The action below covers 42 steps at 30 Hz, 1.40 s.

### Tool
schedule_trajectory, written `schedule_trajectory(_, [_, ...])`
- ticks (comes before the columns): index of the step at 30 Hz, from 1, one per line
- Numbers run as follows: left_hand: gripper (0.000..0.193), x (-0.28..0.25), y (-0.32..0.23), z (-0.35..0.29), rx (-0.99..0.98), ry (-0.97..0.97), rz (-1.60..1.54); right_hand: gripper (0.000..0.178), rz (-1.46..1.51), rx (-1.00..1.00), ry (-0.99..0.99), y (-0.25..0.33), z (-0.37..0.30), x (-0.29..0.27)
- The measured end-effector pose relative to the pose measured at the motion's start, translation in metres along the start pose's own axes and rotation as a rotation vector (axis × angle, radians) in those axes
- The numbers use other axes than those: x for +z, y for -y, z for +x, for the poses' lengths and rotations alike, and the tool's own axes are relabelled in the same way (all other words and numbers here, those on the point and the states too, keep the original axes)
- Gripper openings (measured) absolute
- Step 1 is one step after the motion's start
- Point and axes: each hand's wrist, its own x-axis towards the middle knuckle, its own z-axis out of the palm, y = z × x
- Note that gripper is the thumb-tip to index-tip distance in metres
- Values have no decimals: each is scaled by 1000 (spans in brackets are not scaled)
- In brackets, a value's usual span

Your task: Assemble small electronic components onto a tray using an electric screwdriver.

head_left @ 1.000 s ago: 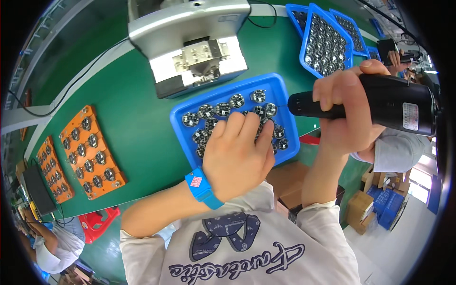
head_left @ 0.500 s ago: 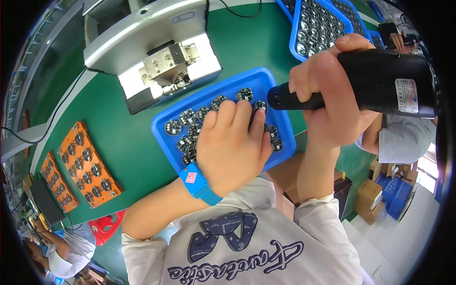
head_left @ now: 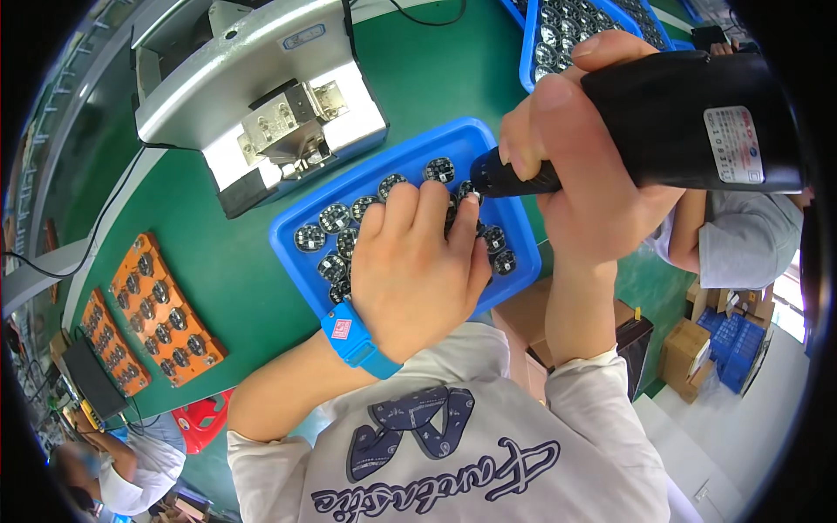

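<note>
A blue tray (head_left: 288,253) in front of me holds several round black circuit boards (head_left: 335,218) with silvery parts. My left hand (head_left: 417,257), with a blue band at its wrist, lies palm down over the boards. Its fingers are stretched out and a little apart, hiding some of them. The index fingertip touches a board at the tray's right side. In my right hand (head_left: 593,166) is a black handheld tool (head_left: 676,122) with a thick body and narrow tapered tip. This tip points left, close to that fingertip; whether it touches the board I cannot tell.
A metal fixture (head_left: 283,131) stands behind the tray on the green table (head_left: 235,261). Orange plates (head_left: 166,309) with round parts lie at left. More filled blue trays (head_left: 532,57) sit at the far right. Other people (head_left: 131,471) are at both sides.
My right hand and the black tool have shifted slightly left and up in the view. The tray, fixture and left hand also appear slightly further left. Both hands keep their hold and pose.
</note>
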Motion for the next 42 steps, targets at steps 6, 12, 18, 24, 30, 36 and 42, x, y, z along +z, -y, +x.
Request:
schedule_trajectory(6, [37, 0, 3, -1, -3, -1, -2, 24, 30, 34, -48, 2, -2, 7])
schedule_trajectory(12, [35, 0, 3, -1, 0, -20, 1, 24, 233, 7, -60, -4, 0, 6])
schedule_trajectory(18, [30, 1, 2, -1, -1, -42, -15, 22, 156, 3, -54, -2, -2, 8])
schedule_trajectory(24, [35, 1, 3, -1, -4, -25, -14, 23, 22, 7, -26, -9, 0, 1])
schedule_trajectory(30, [37, 5, 5, -3, -19, -70, -30, 36, -258, -108, -105, -11, -7, 8])
schedule_trajectory(36, [37, 8, 7, -4, -34, -100, -74, 33, -62, 105, -117, 3, -9, 12])
schedule_trajectory(42, [38, 10, 8, -7, -84, -83, -48, 32, 74, 50, -12, 1, -10, 14])
